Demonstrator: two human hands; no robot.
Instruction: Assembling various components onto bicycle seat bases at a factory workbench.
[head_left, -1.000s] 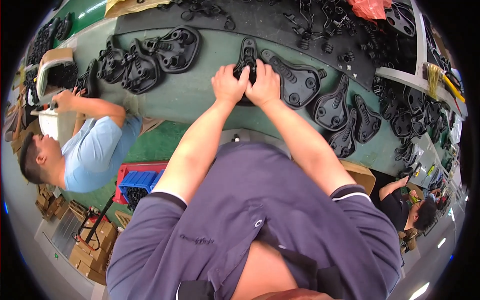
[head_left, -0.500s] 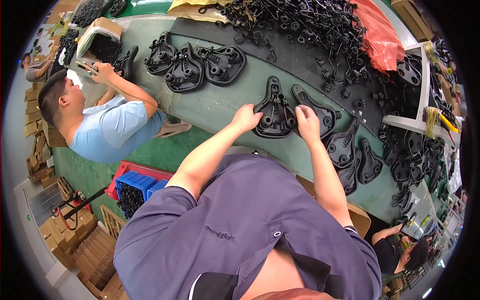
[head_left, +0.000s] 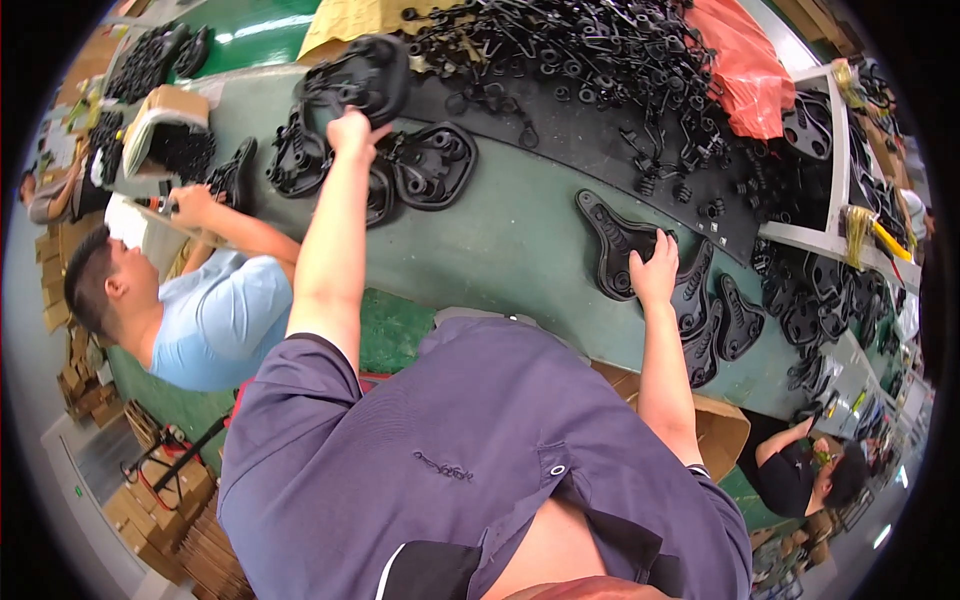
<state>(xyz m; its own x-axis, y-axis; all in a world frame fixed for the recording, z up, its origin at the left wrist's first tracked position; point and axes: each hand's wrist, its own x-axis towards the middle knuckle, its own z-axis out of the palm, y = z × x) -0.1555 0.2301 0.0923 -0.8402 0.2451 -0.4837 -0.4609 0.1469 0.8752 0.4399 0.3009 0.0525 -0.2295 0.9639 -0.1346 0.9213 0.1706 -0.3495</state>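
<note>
My left hand (head_left: 352, 138) is stretched to the far left and closed on the edge of a black bicycle saddle (head_left: 372, 78), its underside showing, slightly blurred. It is over a group of saddles with springs and rails, among them one saddle (head_left: 438, 165) lying upside down on the bench. At the right, my right hand (head_left: 655, 268) grips the wide end of another upturned saddle (head_left: 605, 235), thumb and fingers at its edge. That saddle shows no rails on the part in sight. More bare saddle shells (head_left: 740, 318) lie just right of this hand.
Black springs and metal fittings (head_left: 560, 60) are heaped on a dark mat (head_left: 580, 150) across the green bench (head_left: 500, 250). A red plastic sheet (head_left: 745, 75) lies behind. A white frame (head_left: 840, 170) stands right. One co-worker in light blue (head_left: 215, 315) works at left, another person (head_left: 800, 470) at lower right.
My left hand has carried the saddle from the middle to the far left group. My right hand has let go of it and taken the neighbouring saddle, which has shifted slightly toward me.
</note>
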